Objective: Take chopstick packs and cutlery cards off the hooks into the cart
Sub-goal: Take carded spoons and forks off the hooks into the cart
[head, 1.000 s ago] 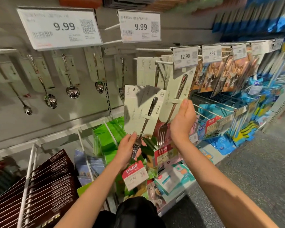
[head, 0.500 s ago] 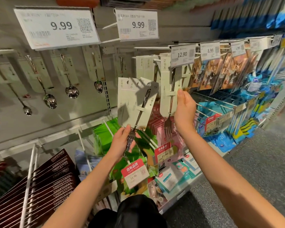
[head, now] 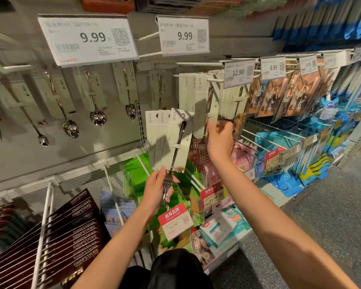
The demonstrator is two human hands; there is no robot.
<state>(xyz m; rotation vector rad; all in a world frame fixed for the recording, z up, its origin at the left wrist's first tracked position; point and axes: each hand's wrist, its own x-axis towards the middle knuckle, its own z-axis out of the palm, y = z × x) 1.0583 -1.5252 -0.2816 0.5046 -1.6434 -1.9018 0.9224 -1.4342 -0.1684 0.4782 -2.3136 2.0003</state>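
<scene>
- Fork cards (head: 168, 140), three pale grey-white cards fanned together, stand upright in front of the shelving; the front one carries a slim steel fork strapped by a paper band at mid-handle, tines pointing down past the card's lower edge.
- Left hand (head: 156, 189) pinches this fan at the bottom, thumb and fingers wrapped around the fork tines and the cards' lower edge.
- Right hand (head: 220, 138) reaches up to the hanging fork cards (head: 230, 101) on the hook (head: 214, 79) under the 12.90 price tag (head: 239, 73); its fingers curl around the lower ends of those cards, grasping them while they are still threaded on the hook.
- Hanging cards are the same pale stock, packed tightly in a row, their tops hidden behind the tag.
- Spoon cards (head: 92, 94) hang singly on the back panel to the left, well apart from both hands, under two 9.99 tags (head: 88, 39).
- Chopstick packs (head: 79, 224), dark brown with pale lettering, lie stacked in a wire-divided bay at lower left.
- Room: the held fan sits just beside the hanging row, its right edge near the right hand's wrist; green packets (head: 137, 178) and a red 11.90 tag (head: 175, 221) crowd below the left hand.
- Grey floor (head: 331, 215) lies open to the right of the right forearm.
</scene>
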